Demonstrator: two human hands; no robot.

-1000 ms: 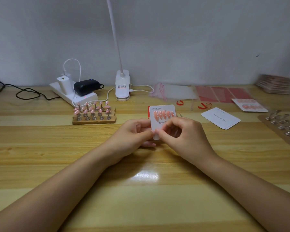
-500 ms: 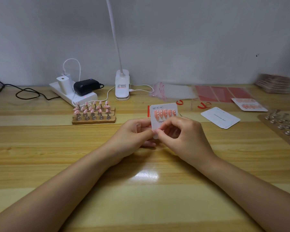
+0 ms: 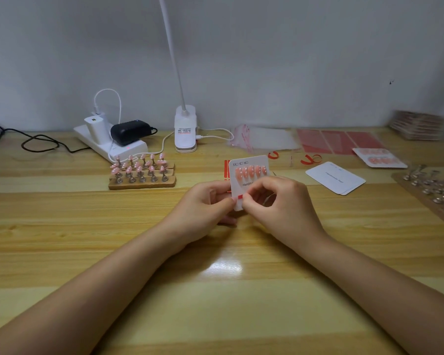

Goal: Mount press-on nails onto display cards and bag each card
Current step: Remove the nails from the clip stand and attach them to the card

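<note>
The head view shows the display card [image 3: 249, 172] held upright above the table [image 3: 62, 226], in the middle of the scene. One row of five pink press-on nails [image 3: 250, 172] is already on its upper half; the lower half has no nails yet. A small red piece, probably the liner of an adhesive strip [image 3: 240, 197], shows at the card's lower left edge.

The left hand [image 3: 205, 203] grips the card's left edge, fingers curled behind it and thumb in front. The right hand [image 3: 280, 201] has its fingers curled on the lower part of the card, and its fingertips [image 3: 246, 202] pinch right at the red piece. I judge the step is to peel this liner before the second row is mounted.

To do it well, the left hand should keep the card steady and not bend it. The right hand should pull the liner slowly and flat along the card, without touching the mounted nails above.

Left of the card, the wooden stand [image 3: 142, 179] carries more pink nails. Right of the card lie blank cards [image 3: 335, 178], and further right a finished card [image 3: 379, 158]. Behind the card lie clear bags [image 3: 264, 139].
</note>
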